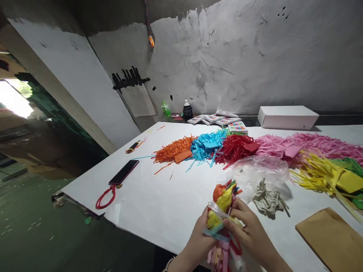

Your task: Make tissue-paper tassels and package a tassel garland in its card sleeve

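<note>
Head view, lower centre of the frame: left hand (198, 241) cups a bundle (222, 211) of mixed paper strips from below, right hand (249, 230) pinches its middle where a pale band wraps it. It looks light, floppy and easy to tear, so the banded waist is the safest hold. Lower tails run off the bottom edge; fingertips are buried in paper. A crumpled grey wad (268, 200) lies just right.

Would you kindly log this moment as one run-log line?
left hand: gripping multicoloured paper-strip bundle | right hand: gripping same bundle | nearby: crumpled grey cloth, clear plastic bag | surface: white table
</note>
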`<state>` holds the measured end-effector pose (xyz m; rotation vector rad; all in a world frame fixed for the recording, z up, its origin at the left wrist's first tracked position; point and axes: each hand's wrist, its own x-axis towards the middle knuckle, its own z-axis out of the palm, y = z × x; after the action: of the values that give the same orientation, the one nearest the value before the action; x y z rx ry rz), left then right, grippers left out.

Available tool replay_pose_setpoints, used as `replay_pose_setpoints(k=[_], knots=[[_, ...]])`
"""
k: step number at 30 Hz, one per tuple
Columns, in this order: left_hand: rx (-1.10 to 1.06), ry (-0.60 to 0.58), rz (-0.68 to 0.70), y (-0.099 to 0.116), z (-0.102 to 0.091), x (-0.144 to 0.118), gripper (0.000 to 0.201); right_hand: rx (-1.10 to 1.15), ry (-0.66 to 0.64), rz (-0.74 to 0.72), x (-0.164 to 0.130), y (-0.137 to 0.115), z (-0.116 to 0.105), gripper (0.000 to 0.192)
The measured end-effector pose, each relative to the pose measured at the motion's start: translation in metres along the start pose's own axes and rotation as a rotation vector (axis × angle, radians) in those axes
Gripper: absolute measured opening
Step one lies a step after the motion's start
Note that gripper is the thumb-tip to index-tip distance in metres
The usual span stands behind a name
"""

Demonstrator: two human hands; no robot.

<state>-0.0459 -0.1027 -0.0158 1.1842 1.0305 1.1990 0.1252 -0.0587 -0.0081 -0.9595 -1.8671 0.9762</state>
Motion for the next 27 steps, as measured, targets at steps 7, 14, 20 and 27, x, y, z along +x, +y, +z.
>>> replay_pose_setpoints(k=[7,14,20,27], knots=[[-0.146,-0.092,-0.041,-0.008,0.003,-0.002,0.068,0.494,0.222,0.289,-0.007,0.013,0.012,0.053],[-0.064,0.01,0.057,0.006,-0.004,0.004,0.078,0.356,0.273,0.238,-0.014,0.003,0.021,0.048],[-0.275,0.15,0.062,0.003,0.025,0.015,0.056,0.527,0.284,0.278,-0.015,-0.003,0.044,0.038],[-0.35,0.139,-0.047,-0.015,0.012,0.023,0.054,0.665,0.245,0.279,-0.004,-0.004,0.04,0.049]])
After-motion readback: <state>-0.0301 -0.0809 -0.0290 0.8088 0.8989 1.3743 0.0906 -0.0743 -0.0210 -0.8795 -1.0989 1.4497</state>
